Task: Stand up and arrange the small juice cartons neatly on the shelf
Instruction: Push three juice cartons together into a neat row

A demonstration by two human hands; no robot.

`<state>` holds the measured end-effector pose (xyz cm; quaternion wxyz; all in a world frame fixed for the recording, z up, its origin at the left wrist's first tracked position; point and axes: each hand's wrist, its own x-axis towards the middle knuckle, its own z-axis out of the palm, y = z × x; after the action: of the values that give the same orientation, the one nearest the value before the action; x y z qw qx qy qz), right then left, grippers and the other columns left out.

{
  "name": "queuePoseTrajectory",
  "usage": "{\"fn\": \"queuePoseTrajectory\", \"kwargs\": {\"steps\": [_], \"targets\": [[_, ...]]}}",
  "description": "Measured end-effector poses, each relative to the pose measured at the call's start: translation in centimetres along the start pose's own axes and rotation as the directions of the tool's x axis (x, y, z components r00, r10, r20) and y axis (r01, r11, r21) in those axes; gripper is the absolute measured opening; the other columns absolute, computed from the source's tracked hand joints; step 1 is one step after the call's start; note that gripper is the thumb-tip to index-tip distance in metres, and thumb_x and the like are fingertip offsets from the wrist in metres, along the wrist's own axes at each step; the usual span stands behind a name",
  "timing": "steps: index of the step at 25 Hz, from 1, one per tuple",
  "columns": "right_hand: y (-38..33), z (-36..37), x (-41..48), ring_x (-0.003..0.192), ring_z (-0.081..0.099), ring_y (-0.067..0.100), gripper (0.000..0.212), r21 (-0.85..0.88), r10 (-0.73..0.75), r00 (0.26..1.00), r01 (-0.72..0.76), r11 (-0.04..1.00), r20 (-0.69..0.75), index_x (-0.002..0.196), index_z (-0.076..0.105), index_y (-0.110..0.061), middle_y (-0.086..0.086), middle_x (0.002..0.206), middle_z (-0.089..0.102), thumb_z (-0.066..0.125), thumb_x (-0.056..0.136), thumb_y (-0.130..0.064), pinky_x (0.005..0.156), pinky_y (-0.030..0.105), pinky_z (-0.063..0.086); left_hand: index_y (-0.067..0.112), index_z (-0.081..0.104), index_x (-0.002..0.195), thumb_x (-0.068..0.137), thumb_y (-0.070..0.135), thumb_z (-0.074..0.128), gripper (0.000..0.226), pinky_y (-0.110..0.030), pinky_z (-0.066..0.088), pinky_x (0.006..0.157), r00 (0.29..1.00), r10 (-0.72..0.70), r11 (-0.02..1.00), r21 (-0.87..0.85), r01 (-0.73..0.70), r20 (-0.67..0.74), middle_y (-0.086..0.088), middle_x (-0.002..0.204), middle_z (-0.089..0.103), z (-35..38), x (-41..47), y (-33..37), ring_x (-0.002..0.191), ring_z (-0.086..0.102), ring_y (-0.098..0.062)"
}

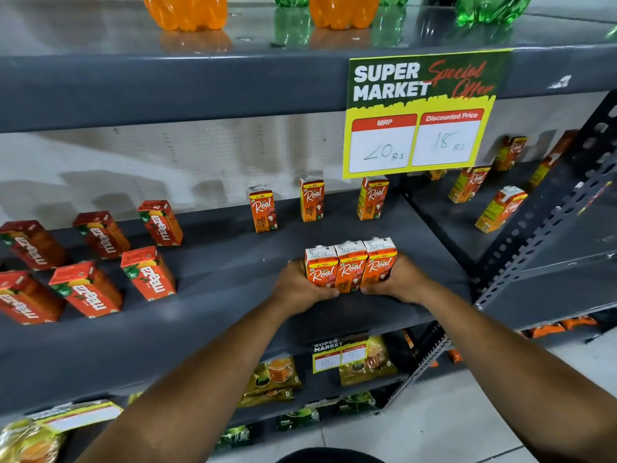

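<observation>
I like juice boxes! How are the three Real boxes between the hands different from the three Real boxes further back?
The three front cartons are pressed tight side by side; the three back cartons stand apart with gaps. The front ones are squeezed between the left hand and right hand; nobody touches the back ones. The front ones sit near the shelf edge, the back ones near the wall. All six stand upright and are orange Real cartons.

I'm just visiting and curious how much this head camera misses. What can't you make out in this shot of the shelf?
- Head view: lower fronts of the three orange Real juice cartons, covered by the left hand and right hand.
- Tops of the orange and green plastic bottles, cut off by the upper edge.
- Small yellow price tag on the lower shelf: writing too small.
- Far right cartons: blurred labels.
</observation>
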<state>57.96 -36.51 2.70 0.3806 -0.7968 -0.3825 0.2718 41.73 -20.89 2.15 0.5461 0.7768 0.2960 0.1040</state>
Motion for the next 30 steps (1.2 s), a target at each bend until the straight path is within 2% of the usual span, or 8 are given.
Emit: {"fn": "queuePoseTrajectory", "kwargs": {"steps": [4,6,11,13,17,20,24,30], "targets": [[1.3,0.2,-1.1,0.093,0.065,-0.005,0.054,-0.021,-0.002,1.000,0.003,1.000,0.013,0.095,0.063,-0.041,-0.013,0.099,0.071,0.087,0.063,-0.005,0.091,0.031,0.052,0.023,0.063,0.108,0.054,0.025,0.091,0.062,-0.039,0.052,0.091,0.998,-0.027,0.999,0.018,0.028,-0.051,-0.001,0.109,0.070,1.6,-1.1,-1.6,0.098,0.065,-0.015],[1.6,0.0,-1.4,0.088,0.064,-0.010,0.053,-0.040,-0.005,1.000,0.005,0.999,0.004,0.093,0.062,-0.041,-0.016,0.096,0.069,0.087,0.063,-0.004,0.089,0.027,0.051,0.025,0.063,0.107,0.053,0.028,0.091,0.061,-0.039,0.051,0.092,0.997,-0.044,0.998,0.039,0.046,-0.056,0.000,0.109,0.070,2.1,-1.3,-1.7,0.098,0.065,-0.015],[2.0,-0.5,-1.4,0.091,0.060,-0.004,0.053,-0.048,0.000,0.999,0.003,0.999,0.053,0.091,0.060,-0.042,-0.018,0.094,0.066,0.088,0.063,-0.006,0.088,0.025,0.048,0.023,0.060,0.110,0.055,0.028,0.091,0.063,-0.033,0.049,0.092,0.995,-0.083,0.995,0.048,0.085,-0.050,0.002,0.112,0.067,2.5,-1.7,-1.1,0.102,0.062,-0.014],[2.0,-0.5,-1.5,0.094,0.062,0.002,0.055,-0.042,0.003,0.998,-0.001,0.999,0.057,0.091,0.059,-0.043,-0.017,0.096,0.066,0.089,0.061,-0.007,0.091,0.027,0.048,0.023,0.059,0.108,0.057,0.024,0.090,0.060,-0.030,0.046,0.090,0.995,-0.088,0.995,0.049,0.090,-0.043,0.003,0.110,0.066,2.4,-1.9,-0.9,0.101,0.060,-0.013],[2.3,-0.6,-1.6,0.097,0.064,0.005,0.053,-0.018,0.016,0.998,-0.015,1.000,0.060,0.090,0.061,-0.041,-0.012,0.098,0.069,0.090,0.060,-0.008,0.093,0.033,0.050,0.021,0.056,0.114,0.054,0.028,0.091,0.070,-0.028,0.046,0.088,0.995,-0.099,0.993,0.069,0.101,-0.031,0.001,0.116,0.064,2.4,-1.9,-1.0,0.104,0.060,-0.014],[2.1,-0.7,-1.6,0.095,0.062,0.001,0.051,-0.015,0.022,0.997,-0.021,1.000,0.074,0.090,0.061,-0.041,-0.015,0.096,0.068,0.089,0.062,-0.010,0.091,0.031,0.049,0.024,0.058,0.114,0.050,0.036,0.091,0.073,-0.033,0.049,0.092,0.994,-0.095,0.991,0.094,0.100,-0.056,0.002,0.116,0.064,2.6,-1.9,-1.5,0.104,0.061,-0.014],[2.0,-0.8,-1.4,0.095,0.062,0.003,0.051,-0.023,0.033,0.995,-0.031,0.999,0.090,0.091,0.060,-0.041,-0.014,0.096,0.068,0.088,0.063,-0.009,0.091,0.030,0.049,0.028,0.058,0.114,0.032,0.062,0.081,0.091,-0.043,0.052,0.093,0.992,-0.080,0.989,0.118,0.091,-0.094,0.003,0.114,0.065,3.0,-1.9,-2.0,0.104,0.061,-0.014],[1.9,-0.8,-1.3,0.091,0.061,0.000,0.046,-0.039,0.054,0.993,-0.050,0.998,0.103,0.087,0.063,-0.038,-0.014,0.093,0.068,0.088,0.064,-0.008,0.087,0.027,0.049,0.025,0.052,0.119,0.047,0.044,0.090,0.084,-0.043,0.049,0.097,0.995,-0.070,0.990,0.116,0.079,-0.073,0.000,0.119,0.062,2.8,-2.0,-1.9,0.109,0.059,-0.016]]}}
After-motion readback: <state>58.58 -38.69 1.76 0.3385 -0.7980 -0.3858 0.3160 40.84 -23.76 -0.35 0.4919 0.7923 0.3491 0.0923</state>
